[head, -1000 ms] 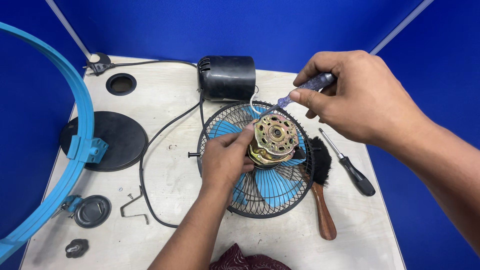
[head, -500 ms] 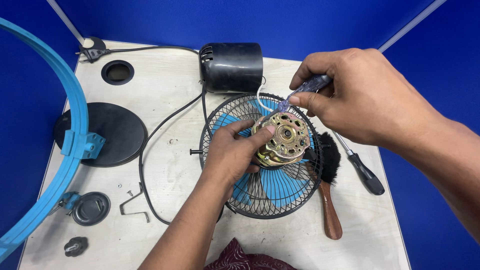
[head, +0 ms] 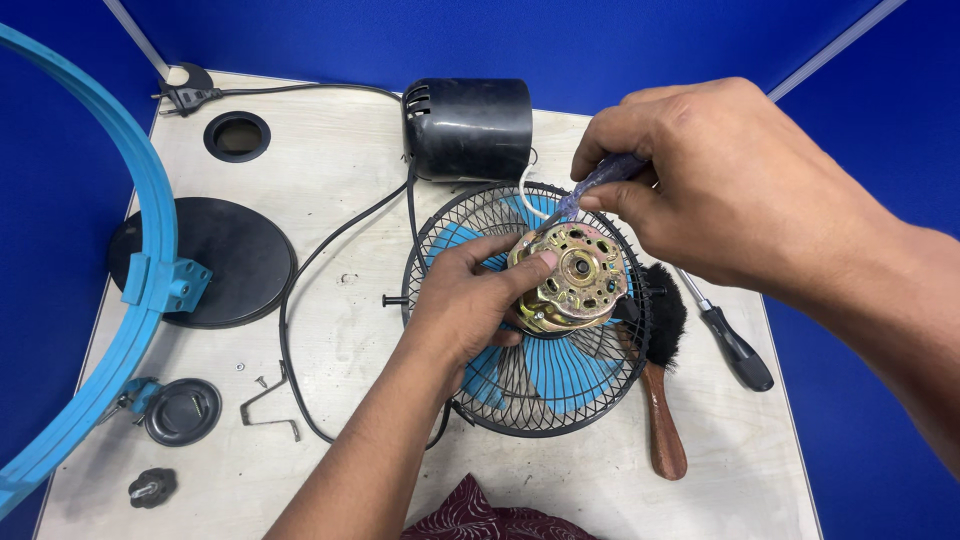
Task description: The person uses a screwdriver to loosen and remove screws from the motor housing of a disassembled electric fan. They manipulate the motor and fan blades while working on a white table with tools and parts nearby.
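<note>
Blue partition walls enclose your pale desk (head: 350, 340). Your left hand (head: 465, 295) has its fingers clamped on the brass-coloured fan motor (head: 570, 278), which sits on the black wire guard (head: 520, 400) over the blue blades (head: 560, 370). Your right hand (head: 720, 185) pinches a translucent-handled screwdriver (head: 590, 188), tip at the motor's upper edge. A black motor cover (head: 470, 127) stands just behind the guard. A brush (head: 660, 400) and a second screwdriver (head: 735, 350) lie to the right.
</note>
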